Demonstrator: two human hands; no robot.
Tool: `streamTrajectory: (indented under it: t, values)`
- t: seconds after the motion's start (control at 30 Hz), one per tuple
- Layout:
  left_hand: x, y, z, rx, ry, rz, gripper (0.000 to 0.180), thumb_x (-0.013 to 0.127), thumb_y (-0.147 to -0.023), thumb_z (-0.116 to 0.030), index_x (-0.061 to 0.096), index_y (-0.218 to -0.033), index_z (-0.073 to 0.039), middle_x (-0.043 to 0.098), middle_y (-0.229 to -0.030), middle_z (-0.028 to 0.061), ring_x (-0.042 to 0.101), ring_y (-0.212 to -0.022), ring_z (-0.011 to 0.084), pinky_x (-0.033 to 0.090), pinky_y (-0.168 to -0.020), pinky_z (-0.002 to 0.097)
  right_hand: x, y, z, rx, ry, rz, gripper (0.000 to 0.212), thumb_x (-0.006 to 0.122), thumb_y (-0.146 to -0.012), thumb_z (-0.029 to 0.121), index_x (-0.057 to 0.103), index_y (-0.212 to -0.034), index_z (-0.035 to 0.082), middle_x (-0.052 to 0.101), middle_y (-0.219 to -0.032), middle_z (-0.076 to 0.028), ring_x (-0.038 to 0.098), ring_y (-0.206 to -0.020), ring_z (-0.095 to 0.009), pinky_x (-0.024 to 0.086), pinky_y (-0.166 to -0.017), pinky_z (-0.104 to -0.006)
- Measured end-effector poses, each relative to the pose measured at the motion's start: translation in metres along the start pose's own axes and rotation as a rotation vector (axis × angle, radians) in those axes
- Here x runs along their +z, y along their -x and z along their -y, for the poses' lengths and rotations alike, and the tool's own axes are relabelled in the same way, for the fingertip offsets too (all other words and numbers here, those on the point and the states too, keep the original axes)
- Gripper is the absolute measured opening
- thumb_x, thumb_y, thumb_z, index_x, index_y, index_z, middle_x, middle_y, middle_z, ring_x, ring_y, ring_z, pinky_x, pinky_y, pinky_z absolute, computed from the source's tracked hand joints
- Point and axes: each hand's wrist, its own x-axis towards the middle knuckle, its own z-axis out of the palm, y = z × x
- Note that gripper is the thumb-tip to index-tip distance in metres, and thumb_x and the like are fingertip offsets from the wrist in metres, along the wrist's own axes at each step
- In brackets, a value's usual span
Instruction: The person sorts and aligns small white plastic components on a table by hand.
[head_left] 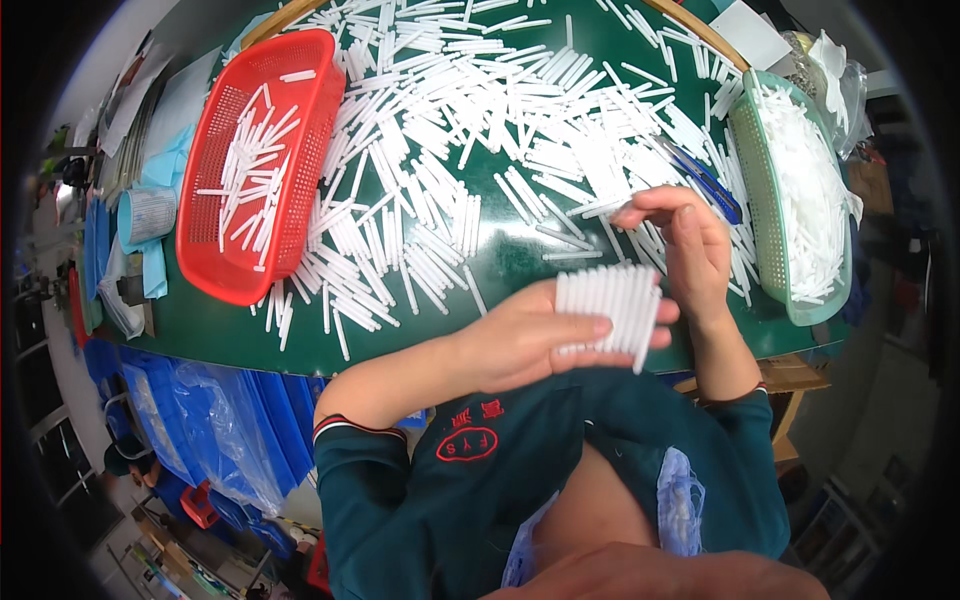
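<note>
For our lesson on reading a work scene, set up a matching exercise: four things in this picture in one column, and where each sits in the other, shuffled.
Things:
1. red basket
2. green basket
3. row of white sticks
4. blue pen

Places:
A. lying flat on the left hand
B. at the table's right end
C. at the table's left end
D. on the table beside the green basket, just beyond the right hand

Pairs: 1-C, 2-B, 3-A, 4-D
</note>
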Motion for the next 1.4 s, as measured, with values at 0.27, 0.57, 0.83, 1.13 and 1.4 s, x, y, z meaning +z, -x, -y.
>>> streamTrajectory:
  t: [0.27, 0.57, 0.83, 1.13, 1.4]
  values:
    - [-0.027, -0.011, -0.006, 0.074, 0.023, -0.202, 0.039, 0.044, -0.089, -0.005, 0.037, -0.128, 0.002, 0.047, -0.126, 0.0141, 0.050, -0.113, 0.0243, 0.042, -0.097, 0.0439, 0.014, -0.006, 0.009, 0.354, -0.002, 0.262, 0.054, 0.058, -0.079, 0.001, 0.041, -0.129, -0.002, 0.053, -0.121, -0.014, 0.051, -0.109, -0.018, 0.041, -0.091, -0.0278]
    - [-0.028, -0.010, -0.011, 0.082, -0.013, -0.205, 0.038, 0.047, -0.089, -0.008, 0.040, -0.125, 0.001, 0.049, -0.122, 0.0136, 0.051, -0.111, 0.0231, 0.045, -0.095, 0.0437, 0.012, -0.009, 0.006, 0.043, 0.543, 0.322, 0.071, 0.070, -0.068, 0.000, 0.039, -0.132, 0.004, 0.056, -0.115, -0.011, 0.055, -0.103, -0.019, 0.047, -0.083, -0.0278]
    - [-0.030, -0.014, -0.004, 0.107, -0.054, -0.258, 0.040, 0.053, -0.088, -0.009, 0.041, -0.125, 0.001, 0.051, -0.120, 0.0151, 0.054, -0.109, 0.0243, 0.047, -0.092, 0.0410, 0.006, -0.005, 0.008, -0.122, 0.465, 0.170, 0.066, 0.067, -0.073, 0.008, 0.038, -0.131, 0.000, 0.055, -0.117, -0.014, 0.054, -0.107, -0.021, 0.038, -0.096, -0.0351]
    - [-0.041, -0.019, 0.004, 0.112, -0.105, -0.385, 0.039, 0.058, -0.085, -0.007, 0.045, -0.121, 0.003, 0.056, -0.109, 0.0127, 0.057, -0.103, 0.0235, 0.052, -0.087, 0.0340, -0.027, 0.068, 0.048, -0.135, 0.138, -0.116, 0.035, 0.054, -0.087, 0.011, 0.050, -0.117, -0.006, 0.061, -0.103, -0.015, 0.058, -0.098, -0.021, 0.044, -0.089, -0.0322]
    - [-0.047, -0.016, 0.005, 0.123, -0.189, -0.368, 0.038, 0.056, -0.085, -0.003, 0.043, -0.120, 0.006, 0.054, -0.111, 0.0155, 0.053, -0.109, 0.0327, 0.053, -0.087, 0.0365, -0.010, 0.250, 0.014, 0.584, -0.154, -0.221, 0.026, 0.050, -0.092, 0.021, 0.057, -0.107, 0.000, 0.063, -0.095, -0.007, 0.060, -0.091, -0.014, 0.047, -0.080, -0.0268]
